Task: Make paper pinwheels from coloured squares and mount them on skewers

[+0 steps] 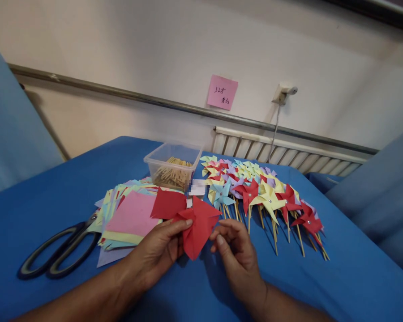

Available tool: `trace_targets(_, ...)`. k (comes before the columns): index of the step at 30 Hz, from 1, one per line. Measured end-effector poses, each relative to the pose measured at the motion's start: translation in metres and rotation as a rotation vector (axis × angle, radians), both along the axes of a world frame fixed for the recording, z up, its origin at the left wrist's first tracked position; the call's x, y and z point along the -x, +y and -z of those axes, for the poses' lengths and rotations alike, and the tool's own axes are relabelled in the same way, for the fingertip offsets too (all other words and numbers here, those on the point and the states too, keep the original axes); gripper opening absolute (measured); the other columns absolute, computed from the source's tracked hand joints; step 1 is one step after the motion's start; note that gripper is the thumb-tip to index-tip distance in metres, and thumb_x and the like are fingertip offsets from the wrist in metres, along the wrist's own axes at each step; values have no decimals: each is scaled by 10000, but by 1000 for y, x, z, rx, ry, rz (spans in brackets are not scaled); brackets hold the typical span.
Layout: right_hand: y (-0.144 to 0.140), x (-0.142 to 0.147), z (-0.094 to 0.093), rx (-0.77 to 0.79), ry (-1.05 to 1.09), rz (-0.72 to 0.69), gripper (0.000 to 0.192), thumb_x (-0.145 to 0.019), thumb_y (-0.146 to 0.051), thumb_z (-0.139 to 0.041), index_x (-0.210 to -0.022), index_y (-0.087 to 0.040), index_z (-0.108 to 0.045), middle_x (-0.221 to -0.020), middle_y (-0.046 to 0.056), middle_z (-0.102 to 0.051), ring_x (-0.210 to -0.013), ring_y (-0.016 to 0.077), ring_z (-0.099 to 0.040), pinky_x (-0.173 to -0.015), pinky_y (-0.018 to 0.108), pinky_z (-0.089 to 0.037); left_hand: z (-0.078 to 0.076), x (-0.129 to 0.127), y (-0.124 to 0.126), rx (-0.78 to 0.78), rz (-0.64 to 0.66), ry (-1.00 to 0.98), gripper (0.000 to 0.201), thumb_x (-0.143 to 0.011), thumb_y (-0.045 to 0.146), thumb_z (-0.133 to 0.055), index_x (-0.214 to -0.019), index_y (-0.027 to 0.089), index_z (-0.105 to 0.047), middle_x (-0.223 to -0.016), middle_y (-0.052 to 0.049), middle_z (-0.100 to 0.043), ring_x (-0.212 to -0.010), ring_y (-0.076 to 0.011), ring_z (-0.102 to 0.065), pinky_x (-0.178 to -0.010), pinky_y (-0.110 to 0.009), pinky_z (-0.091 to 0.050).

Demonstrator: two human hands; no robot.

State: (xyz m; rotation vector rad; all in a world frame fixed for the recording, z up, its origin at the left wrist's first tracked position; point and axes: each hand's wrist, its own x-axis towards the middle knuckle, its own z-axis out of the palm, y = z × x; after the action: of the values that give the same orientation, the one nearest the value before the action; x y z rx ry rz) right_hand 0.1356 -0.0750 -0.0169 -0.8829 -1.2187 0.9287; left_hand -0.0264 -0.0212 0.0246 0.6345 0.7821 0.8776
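Note:
My left hand (159,252) pinches a red paper square (195,223) that is cut and partly folded into pinwheel blades, held just above the blue table. My right hand (237,252) hovers beside the paper's right edge, fingers curled loosely; whether it holds something small I cannot tell. Directly behind the red paper lies a stack of coloured paper squares (130,214) with a pink sheet on top.
Black-handled scissors (58,252) lie at the left. A clear plastic tub of wooden sticks (173,167) stands behind the paper stack. Several finished pinwheels on sticks (265,197) spread across the right of the blue cloth-covered table (339,277). A wall with a pink note (222,91) is behind.

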Motion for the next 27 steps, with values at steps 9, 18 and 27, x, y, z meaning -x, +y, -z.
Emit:
trace_targets(9,-3,-4,-7,-65,-327,-138,155,-879,-194,-556,-1007,-249,-624,-790,2,-653,-656,134,-608,-629,260,-478,2,-2,-5,2,31,11,129,-750,183,-676,-875,155,-691,-807,-50,-733,-734,-182,-663,-706,-288,-534)
trace_targets(18,3,-3,-4,152,-215,42,180,-824,-302,-627,-693,-191,-574,-645,-22,-516,-617,125,-468,-585,252,-382,5,-7,-10,-97,43,222,127,-681,221,-740,-759,135,-686,-639,-23,-674,-574,-133,-581,-551,-225,-449)
trace_targets(27,6,-1,-6,170,-283,133,211,-785,-227,-591,-610,-199,-477,-618,-34,-454,-585,120,-416,-557,248,-341,12,-8,-9,-108,25,307,255,-622,265,-794,-818,132,-702,-726,-41,-713,-672,-169,-633,-656,-267,-465)
